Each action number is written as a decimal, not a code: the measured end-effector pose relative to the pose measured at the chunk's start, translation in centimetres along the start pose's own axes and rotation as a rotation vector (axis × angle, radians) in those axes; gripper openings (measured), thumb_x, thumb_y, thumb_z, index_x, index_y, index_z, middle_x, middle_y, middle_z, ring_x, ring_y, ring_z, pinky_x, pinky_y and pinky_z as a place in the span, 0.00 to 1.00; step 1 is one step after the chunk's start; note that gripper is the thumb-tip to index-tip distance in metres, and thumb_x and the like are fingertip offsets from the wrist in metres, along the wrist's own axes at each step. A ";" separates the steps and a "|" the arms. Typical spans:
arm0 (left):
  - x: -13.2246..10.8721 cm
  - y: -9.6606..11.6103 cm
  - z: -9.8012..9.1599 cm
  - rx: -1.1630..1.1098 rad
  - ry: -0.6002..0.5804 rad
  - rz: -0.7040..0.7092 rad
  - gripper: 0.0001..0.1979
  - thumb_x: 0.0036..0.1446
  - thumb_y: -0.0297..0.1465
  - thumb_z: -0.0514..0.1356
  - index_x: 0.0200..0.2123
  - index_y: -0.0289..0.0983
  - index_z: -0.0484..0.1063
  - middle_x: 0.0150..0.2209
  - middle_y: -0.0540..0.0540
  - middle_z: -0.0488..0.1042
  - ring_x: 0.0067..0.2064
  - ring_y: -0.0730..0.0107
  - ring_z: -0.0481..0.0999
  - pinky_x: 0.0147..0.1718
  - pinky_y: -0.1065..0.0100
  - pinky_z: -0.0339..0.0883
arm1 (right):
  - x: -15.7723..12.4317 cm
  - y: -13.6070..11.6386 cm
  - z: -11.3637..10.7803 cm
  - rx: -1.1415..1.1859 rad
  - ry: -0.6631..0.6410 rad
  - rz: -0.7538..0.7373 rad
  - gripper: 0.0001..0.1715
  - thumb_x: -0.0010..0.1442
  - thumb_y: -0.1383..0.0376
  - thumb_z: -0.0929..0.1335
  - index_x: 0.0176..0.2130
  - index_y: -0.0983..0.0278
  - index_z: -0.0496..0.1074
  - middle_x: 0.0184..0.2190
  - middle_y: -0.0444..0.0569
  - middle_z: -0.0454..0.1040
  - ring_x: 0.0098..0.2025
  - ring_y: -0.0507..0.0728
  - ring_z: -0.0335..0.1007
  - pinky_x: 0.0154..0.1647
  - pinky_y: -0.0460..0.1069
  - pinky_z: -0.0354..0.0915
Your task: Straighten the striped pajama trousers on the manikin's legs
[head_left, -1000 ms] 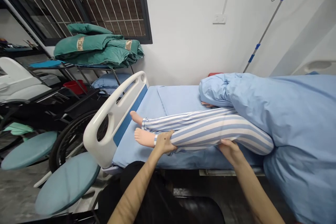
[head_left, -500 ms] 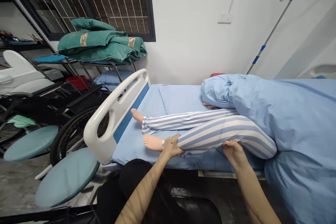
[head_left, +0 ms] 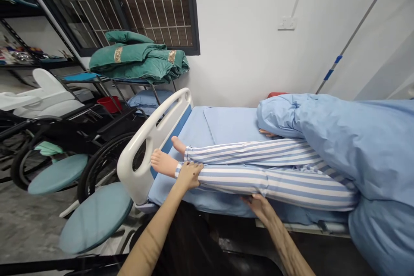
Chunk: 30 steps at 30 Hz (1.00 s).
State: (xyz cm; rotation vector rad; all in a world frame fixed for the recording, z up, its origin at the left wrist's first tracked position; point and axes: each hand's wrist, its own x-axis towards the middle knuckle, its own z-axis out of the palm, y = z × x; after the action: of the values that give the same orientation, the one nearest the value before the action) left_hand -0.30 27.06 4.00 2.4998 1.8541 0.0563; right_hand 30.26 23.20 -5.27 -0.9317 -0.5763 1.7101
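Note:
A figure's two legs in blue-and-white striped trousers lie stretched along the bed; the near leg (head_left: pixel 233 179) is almost straight, its bare foot (head_left: pixel 163 163) close to the footboard. My left hand (head_left: pixel 190 174) is closed around this leg just above the ankle, over the trouser cuff. At the near leg's lower edge, around the middle of its length, is my right hand (head_left: pixel 258 207), palm up with fingers apart; some fingertips are hidden near the fabric. Beyond lies the far leg (head_left: pixel 239 152), with its foot (head_left: pixel 178 144) turned up.
A white footboard (head_left: pixel 136 155) closes the bed's left end. A blue quilt (head_left: pixel 365 138) covers the figure's upper part and hangs over the near edge. Left of the bed stand round stools (head_left: pixel 97 217) and a wheelchair (head_left: pixel 110 159). An IV pole (head_left: pixel 347 43) rises behind.
The near leg has gone from bent at the knee to nearly straight, its foot sliding left toward the footboard. My left hand moved left with it; my right hand moved left and lower, its grip loosened.

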 end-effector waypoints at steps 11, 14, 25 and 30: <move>1.4 -1.9 7.8 0.010 -0.145 -0.021 0.28 0.45 0.25 0.56 0.53 0.37 0.66 0.48 0.38 0.73 0.50 0.52 0.70 0.51 0.54 0.55 | -2.7 4.0 -0.9 -0.382 -0.067 0.239 0.12 0.38 0.56 0.74 0.30 0.45 0.78 0.40 0.50 0.80 0.47 0.67 0.76 0.46 0.62 0.70; 1.2 -2.0 8.3 -0.019 -0.119 -0.014 0.27 0.45 0.24 0.55 0.52 0.37 0.67 0.49 0.38 0.72 0.50 0.52 0.69 0.52 0.53 0.55 | -3.2 2.8 1.2 -0.516 -0.237 0.328 0.17 0.40 0.57 0.75 0.36 0.46 0.79 0.39 0.53 0.80 0.43 0.62 0.78 0.47 0.58 0.69; 1.8 1.9 9.5 -0.233 -0.153 0.021 0.31 0.45 0.31 0.58 0.56 0.43 0.67 0.56 0.34 0.68 0.59 0.44 0.63 0.56 0.44 0.57 | 14.8 3.0 24.9 -0.974 -0.516 -0.343 0.33 0.45 0.60 0.74 0.51 0.63 0.70 0.52 0.51 0.73 0.55 0.64 0.68 0.56 0.58 0.63; 0.6 5.7 11.3 -0.287 -0.105 0.071 0.30 0.54 0.35 0.51 0.61 0.57 0.60 0.59 0.43 0.67 0.66 0.54 0.55 0.65 0.46 0.46 | 21.6 6.6 29.1 -1.516 -0.496 -0.344 0.40 0.40 0.64 0.76 0.53 0.67 0.67 0.51 0.55 0.73 0.54 0.66 0.68 0.55 0.55 0.62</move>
State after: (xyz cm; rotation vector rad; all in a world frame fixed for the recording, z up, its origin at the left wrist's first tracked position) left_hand 5.81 25.98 -6.99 2.3237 1.5911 0.1760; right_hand -0.17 43.27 0.06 -1.2283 -2.3674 0.9527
